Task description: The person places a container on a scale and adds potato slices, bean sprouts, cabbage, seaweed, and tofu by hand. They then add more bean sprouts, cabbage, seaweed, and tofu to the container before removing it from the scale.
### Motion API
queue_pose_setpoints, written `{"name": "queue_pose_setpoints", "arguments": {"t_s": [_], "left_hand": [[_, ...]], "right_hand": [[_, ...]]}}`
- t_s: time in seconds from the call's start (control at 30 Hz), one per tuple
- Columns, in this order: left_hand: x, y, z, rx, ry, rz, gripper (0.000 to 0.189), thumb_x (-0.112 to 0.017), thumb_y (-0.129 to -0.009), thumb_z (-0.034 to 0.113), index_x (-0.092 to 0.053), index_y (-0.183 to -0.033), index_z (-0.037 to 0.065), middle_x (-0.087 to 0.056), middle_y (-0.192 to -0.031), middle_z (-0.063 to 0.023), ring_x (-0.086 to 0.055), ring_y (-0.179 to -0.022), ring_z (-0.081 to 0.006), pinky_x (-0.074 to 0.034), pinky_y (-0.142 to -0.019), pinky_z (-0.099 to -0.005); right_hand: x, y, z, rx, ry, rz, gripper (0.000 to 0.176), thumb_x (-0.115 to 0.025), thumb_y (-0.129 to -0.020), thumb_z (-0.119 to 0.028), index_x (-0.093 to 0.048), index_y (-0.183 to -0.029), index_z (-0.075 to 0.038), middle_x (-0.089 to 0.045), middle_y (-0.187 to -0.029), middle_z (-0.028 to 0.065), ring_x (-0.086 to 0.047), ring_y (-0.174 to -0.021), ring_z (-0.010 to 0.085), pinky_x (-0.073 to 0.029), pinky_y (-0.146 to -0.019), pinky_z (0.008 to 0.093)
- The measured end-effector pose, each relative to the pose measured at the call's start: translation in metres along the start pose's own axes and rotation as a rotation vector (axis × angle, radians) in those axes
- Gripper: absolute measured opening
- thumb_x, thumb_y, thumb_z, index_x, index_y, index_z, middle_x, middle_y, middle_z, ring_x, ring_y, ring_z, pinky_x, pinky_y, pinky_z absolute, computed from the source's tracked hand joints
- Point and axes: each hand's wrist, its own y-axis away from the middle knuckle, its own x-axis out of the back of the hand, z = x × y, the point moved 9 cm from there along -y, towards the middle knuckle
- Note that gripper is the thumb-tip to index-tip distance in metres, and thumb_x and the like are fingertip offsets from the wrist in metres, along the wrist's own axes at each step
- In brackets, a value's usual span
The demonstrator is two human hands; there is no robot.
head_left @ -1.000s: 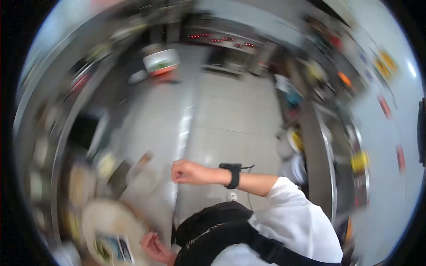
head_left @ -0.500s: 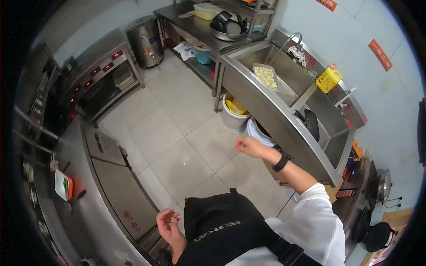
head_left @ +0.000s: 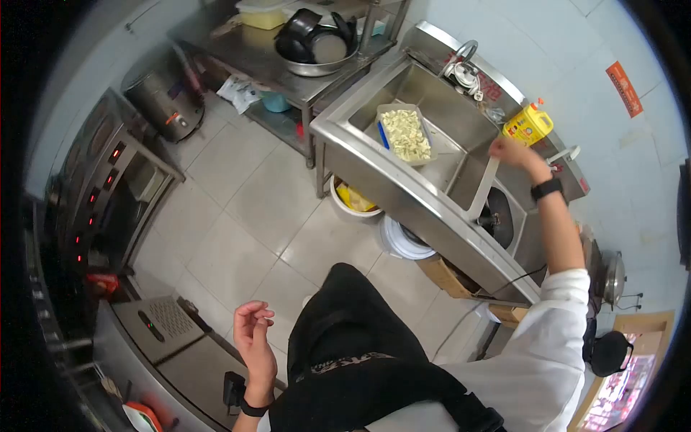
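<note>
Black cloth forms the apron (head_left: 345,338) at the near middle, with a white sleeve (head_left: 525,360) to its right. At the near left, the left hand (head_left: 253,342) is raised above the tiled floor (head_left: 245,216), fingers loosely curled and apart from the thumb. A steel counter (head_left: 187,381) stands left of it. Farther on and right, a cardboard box (head_left: 448,278), a white lid (head_left: 404,243) and a bucket (head_left: 354,212) with something yellow inside line the front of the steel sink (head_left: 410,180). Its right basin contains a dark pan-like thing (head_left: 500,222). The right hand (head_left: 512,154) is over the divider between the basins, fingers bunched; whether it grips or touches anything cannot be told. Left of it, in the left basin, sits a clear tub (head_left: 427,147) of pale chopped pieces. Just beyond the hand, a yellow bottle (head_left: 527,126) stands upright on the sink's far ledge. Far left, a steel table (head_left: 255,61) bears a metal bowl (head_left: 317,70) of black pans (head_left: 296,36).
</note>
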Motion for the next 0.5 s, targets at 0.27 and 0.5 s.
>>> {"name": "queue_pose_setpoints", "arguments": {"t_s": [0.27,0.5], "left_hand": [[-0.093,-0.11,-0.029,0.203,0.071,0.199,0.025,-0.054,-0.088,0.008,-0.049,-0.112,0.007,-0.053,-0.103,-0.0032,-0.052,-0.086,-0.0101,-0.039,-0.073,-0.0232],[-0.199,-0.175,-0.053,0.482,0.007,0.206,0.023,-0.053,-0.086,0.008,-0.049,-0.109,0.006,-0.054,-0.102,-0.0033,-0.052,-0.086,-0.0123,-0.04,-0.073,-0.0239]], "right_hand": [[0.064,-0.231,0.132,-0.145,0.045,0.453,0.021,-0.053,-0.077,-0.016,-0.063,-0.089,-0.002,-0.061,-0.09,0.0262,-0.059,-0.086,0.0409,-0.047,-0.076,0.0452],[0.003,-0.431,0.237,-0.095,0.088,0.449,0.039,-0.056,-0.072,-0.007,-0.056,-0.111,0.001,-0.054,-0.113,0.0271,-0.052,-0.105,0.0406,-0.042,-0.092,0.0416]]}}
